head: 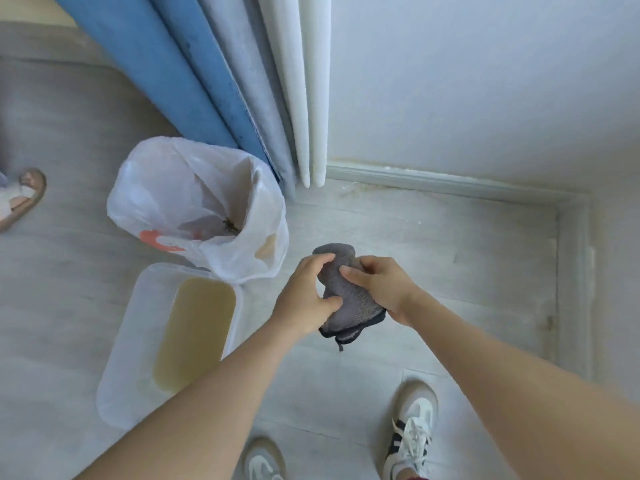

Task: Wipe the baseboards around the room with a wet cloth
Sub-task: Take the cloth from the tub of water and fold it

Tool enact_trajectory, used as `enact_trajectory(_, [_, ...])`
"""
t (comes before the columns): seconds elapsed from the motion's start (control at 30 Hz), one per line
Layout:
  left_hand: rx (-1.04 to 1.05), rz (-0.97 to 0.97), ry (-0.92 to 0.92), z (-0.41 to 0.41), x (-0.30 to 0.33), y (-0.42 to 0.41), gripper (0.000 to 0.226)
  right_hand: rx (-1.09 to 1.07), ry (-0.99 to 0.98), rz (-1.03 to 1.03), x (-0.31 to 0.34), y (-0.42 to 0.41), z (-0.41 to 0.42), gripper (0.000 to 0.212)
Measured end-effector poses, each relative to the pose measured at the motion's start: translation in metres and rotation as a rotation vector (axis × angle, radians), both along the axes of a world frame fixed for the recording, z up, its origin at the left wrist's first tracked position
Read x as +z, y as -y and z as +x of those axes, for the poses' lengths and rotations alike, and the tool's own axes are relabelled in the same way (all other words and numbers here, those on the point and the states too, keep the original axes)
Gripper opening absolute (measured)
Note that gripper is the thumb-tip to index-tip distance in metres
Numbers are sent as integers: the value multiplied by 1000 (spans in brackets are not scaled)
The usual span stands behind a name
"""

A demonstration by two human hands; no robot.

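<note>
A grey cloth (348, 299) with a dark edge is bunched up in the air above the floor, held between both hands. My left hand (304, 296) grips its left side with curled fingers and thumb. My right hand (379, 285) grips its right side, thumb on top. A pale baseboard (450, 183) runs along the far wall and turns at the corner down the right side (573, 289). Yellowish grime shows where floor meets the far baseboard.
A clear plastic tub (138, 341) of murky yellowish water stands on the floor at left. Behind it is a bin lined with a white plastic bag (194, 202). Blue and white curtains (242, 81) hang to the floor. Another person's sandalled foot (20, 195) is at far left.
</note>
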State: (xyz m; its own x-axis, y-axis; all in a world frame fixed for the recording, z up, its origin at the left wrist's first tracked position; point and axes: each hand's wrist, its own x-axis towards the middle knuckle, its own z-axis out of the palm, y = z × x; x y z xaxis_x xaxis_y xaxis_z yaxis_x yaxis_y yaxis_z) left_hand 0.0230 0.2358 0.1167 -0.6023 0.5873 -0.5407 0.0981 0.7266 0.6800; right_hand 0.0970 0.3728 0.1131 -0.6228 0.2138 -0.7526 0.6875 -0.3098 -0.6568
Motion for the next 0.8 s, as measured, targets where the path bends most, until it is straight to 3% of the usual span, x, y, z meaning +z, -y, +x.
enact_trajectory(0.27, [64, 127, 226, 4, 0, -116, 79, 134, 33, -50, 31, -118, 6, 27])
enact_trajectory(0.47, [30, 168, 178, -29, -32, -147, 70, 151, 29, 125, 5, -142, -22, 21])
enact_trajectory(0.57, [31, 226, 181, -47, -46, -156, 64, 211, -9, 259, -12, -150, -40, 28])
enact_trajectory(0.7, [55, 244, 331, -69, -77, -169, 60, 199, -109, 361, -48, -161, -63, 25])
enact_trajectory(0.8, [70, 181, 414, -75, -110, -179, 41, 116, -194, 386, -78, -169, -70, 24])
